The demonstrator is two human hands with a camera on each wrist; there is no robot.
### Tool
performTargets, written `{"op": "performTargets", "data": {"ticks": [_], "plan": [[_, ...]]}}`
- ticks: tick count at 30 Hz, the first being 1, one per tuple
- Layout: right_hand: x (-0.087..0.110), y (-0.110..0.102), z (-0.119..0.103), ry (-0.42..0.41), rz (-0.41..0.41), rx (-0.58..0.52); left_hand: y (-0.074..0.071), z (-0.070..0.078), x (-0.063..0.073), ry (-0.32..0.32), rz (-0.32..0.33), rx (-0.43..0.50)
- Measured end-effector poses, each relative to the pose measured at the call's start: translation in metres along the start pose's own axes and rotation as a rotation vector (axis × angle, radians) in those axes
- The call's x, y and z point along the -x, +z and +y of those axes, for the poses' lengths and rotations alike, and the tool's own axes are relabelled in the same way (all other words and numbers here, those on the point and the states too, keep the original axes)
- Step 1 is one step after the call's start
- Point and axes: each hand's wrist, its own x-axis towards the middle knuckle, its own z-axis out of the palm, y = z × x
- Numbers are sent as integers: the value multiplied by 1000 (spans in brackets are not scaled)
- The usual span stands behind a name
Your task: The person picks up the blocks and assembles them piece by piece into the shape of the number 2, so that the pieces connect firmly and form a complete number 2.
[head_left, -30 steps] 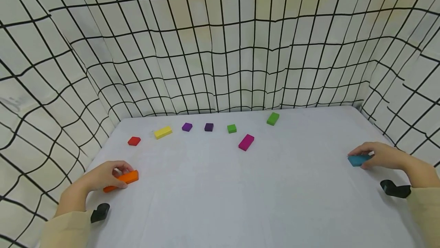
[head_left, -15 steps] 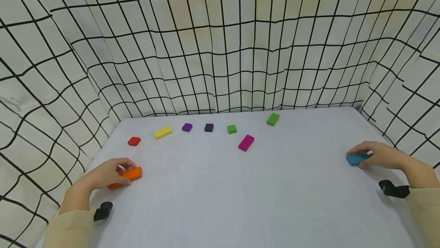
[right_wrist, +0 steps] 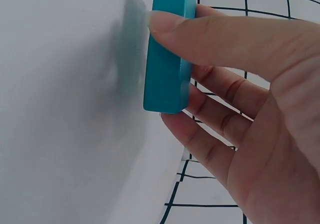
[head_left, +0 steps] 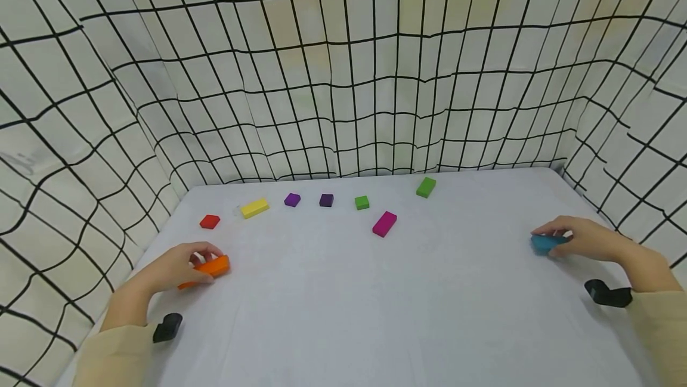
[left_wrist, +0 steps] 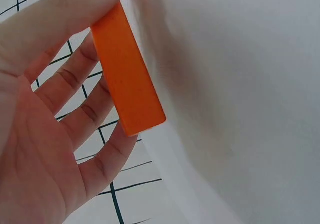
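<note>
At the table's left side my left hand [head_left: 179,269] pinches a long orange block [head_left: 217,266] between thumb and fingers. The left wrist view shows that orange block [left_wrist: 127,79] with the thumb across its upper part and fingers behind it. Over on the right, my right hand [head_left: 593,241] grips a blue block [head_left: 542,244]. Up close in the right wrist view, the blue block [right_wrist: 165,74] has the thumb on its face and a shadow falling on the white cloth beside it. A red block [head_left: 210,222] lies beyond my left hand.
Along the back of the white table [head_left: 376,315] lie a yellow block [head_left: 254,208], purple block [head_left: 292,200], dark purple block [head_left: 326,200], small green block [head_left: 362,203] and longer green block [head_left: 426,187]. A magenta block [head_left: 384,224] lies nearer. Black-gridded white walls [head_left: 354,101] enclose three sides.
My left hand has moved right and slightly away from me with the orange block. My right hand has shifted left and slightly farther out with the blue block. The other blocks stay put.
</note>
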Motion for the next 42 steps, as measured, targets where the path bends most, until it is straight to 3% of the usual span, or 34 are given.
{"op": "performTargets", "data": {"ticks": [15, 25, 42], "plan": [[-9, 2, -16, -14, -31, 0, 7, 6, -6, 60, 21, -23], [-18, 4, -31, -60, -37, -7, 12, 21, -14, 96, 20, -28], [-28, 9, -50, -134, -61, -30, 20, 46, -24, 102, 11, 18]]}}
